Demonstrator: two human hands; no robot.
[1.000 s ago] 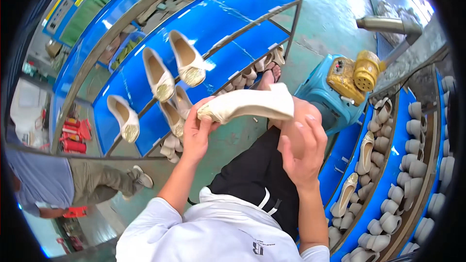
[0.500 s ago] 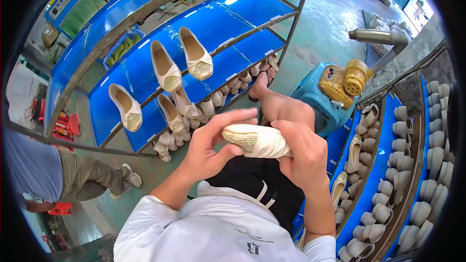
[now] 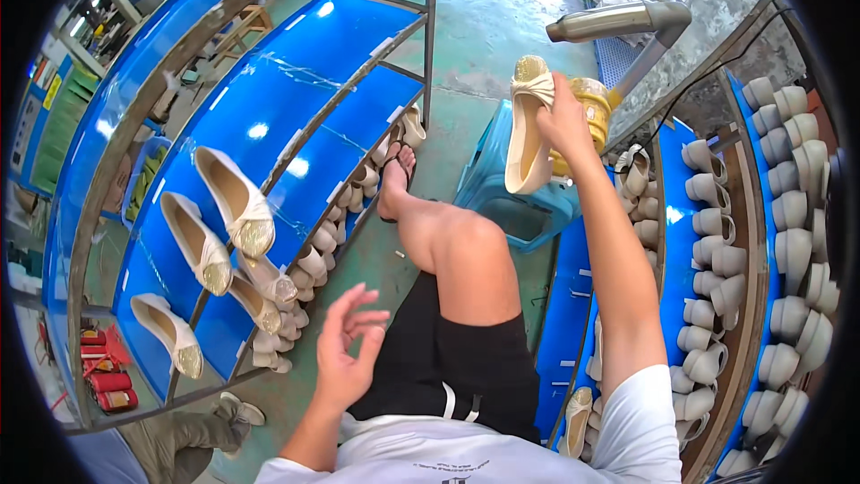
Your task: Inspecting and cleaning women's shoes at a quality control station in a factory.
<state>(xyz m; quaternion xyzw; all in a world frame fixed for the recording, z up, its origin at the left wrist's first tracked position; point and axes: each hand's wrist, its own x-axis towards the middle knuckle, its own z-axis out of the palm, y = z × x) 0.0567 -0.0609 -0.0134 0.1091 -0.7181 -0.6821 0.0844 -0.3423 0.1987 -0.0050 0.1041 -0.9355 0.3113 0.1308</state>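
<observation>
Diff vs half a second back: both hands were together on the cream shoe in front of the torso; now split. Right hand (image 3: pixel 563 121) has gone up and out at full arm reach, carrying the cream flat shoe (image 3: pixel 527 130), fingers clamped on its side near the gold bow toe, toe up, heel hanging down. Left hand (image 3: pixel 345 350) has let go and sits low beside the left thigh, fingers spread and slightly curled, holding nothing.

Layout, big to small: blue tiered rack (image 3: pixel 269 116) curves along the left, three cream shoes with glitter toes on its upper tier, one lower left, a row of pale lasts tucked under its front edge. Blue shelving (image 3: pixel 672 215) on the right, packed with grey shoe lasts (image 3: pixel 788 215). Green floor (image 3: pixel 475 18) between them is the open lane, partly taken by the person's bare leg and sandalled foot. Blue plastic stool (image 3: pixel 528 206) sits just below the held shoe, a yellow reel (image 3: pixel 596 108) right behind the hand. Metal nozzle (image 3: pixel 618 22) above, apart from the shoe.
</observation>
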